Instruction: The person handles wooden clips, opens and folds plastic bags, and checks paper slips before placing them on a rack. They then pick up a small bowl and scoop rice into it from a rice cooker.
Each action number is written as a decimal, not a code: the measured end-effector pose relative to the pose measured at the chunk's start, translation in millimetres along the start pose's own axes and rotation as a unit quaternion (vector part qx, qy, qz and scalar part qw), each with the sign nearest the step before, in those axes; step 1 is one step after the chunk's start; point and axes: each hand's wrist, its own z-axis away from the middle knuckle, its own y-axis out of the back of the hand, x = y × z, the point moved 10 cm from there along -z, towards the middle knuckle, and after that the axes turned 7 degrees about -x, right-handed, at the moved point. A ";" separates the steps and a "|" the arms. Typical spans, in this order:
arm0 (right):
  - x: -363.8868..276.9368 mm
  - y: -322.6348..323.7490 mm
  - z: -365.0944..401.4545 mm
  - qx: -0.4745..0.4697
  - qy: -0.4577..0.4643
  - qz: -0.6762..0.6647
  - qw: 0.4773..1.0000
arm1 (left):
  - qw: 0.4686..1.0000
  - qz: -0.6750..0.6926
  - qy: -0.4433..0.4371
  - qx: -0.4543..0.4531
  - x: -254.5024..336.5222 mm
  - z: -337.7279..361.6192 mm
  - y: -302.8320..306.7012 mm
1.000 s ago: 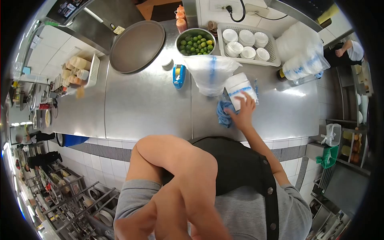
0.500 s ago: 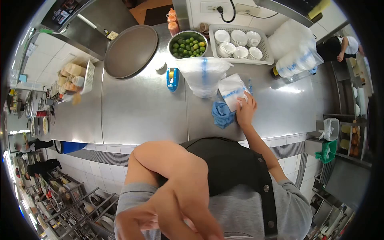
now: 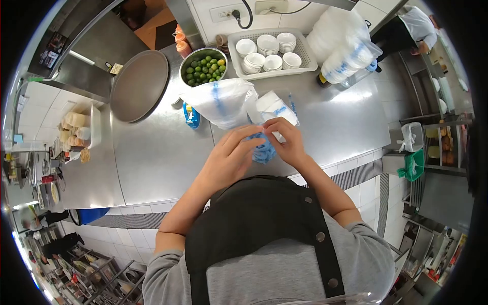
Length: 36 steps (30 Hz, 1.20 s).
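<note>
My left hand (image 3: 231,152) and my right hand (image 3: 287,141) meet in front of my apron, fingertips pinched together and almost touching. Whatever lies between the fingertips is too small to make out. Directly beneath them, partly covered by the fingers, is a crumpled blue cloth (image 3: 263,152) on the steel counter (image 3: 162,162). Just beyond my right hand lies a flat stack of white plastic bags (image 3: 276,105) with blue print. Left of that stack stands a bulging, translucent white plastic bag (image 3: 217,101) with a blue stripe.
A blue tape dispenser (image 3: 191,118) sits partly behind the bulging bag. Farther back are a steel bowl of limes (image 3: 205,70), a round brown tray (image 3: 139,86), sauce bottles (image 3: 183,48) and a crate (image 3: 310,63) of white bowls. Wrapped cups (image 3: 345,61) stand right; a person (image 3: 417,25) is beyond.
My left hand has come down from close to the camera to the counter. My right hand has left the stack of plastic bags and met it. The view has shifted and turned.
</note>
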 end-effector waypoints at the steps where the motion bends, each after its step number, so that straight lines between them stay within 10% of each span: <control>1: -14.6 2.0 -4.7 -0.027 0.018 0.013 0.999 | 0.999 -0.047 0.012 -0.024 -2.8 -1.0 -5.1; 10: -52.3 49.7 -34.5 -0.047 0.067 -0.096 0.992 | 0.993 -0.103 0.058 -0.007 -41.4 -10.9 15.7; 14: -29.8 56.3 -39.3 -0.023 -0.061 -0.181 0.981 | 0.985 0.126 0.100 0.068 -58.2 -0.2 28.5; 19: -12.4 5.3 -38.4 -0.160 -0.143 -0.252 0.944 | 0.799 0.571 0.143 0.127 -77.1 15.7 12.0; 22: 0.1 -17.4 -38.0 -0.216 -0.207 -0.310 0.903 | 0.775 0.589 0.149 0.172 -86.8 26.2 14.5; 28: 3.9 -18.2 -79.9 -0.075 -0.170 -0.446 0.875 | 0.889 0.308 0.202 0.270 -91.0 30.5 65.6; 36: -12.9 0.8 -117.1 0.113 -0.127 -0.119 0.978 | 0.912 -0.031 0.249 0.326 -83.2 1.3 109.2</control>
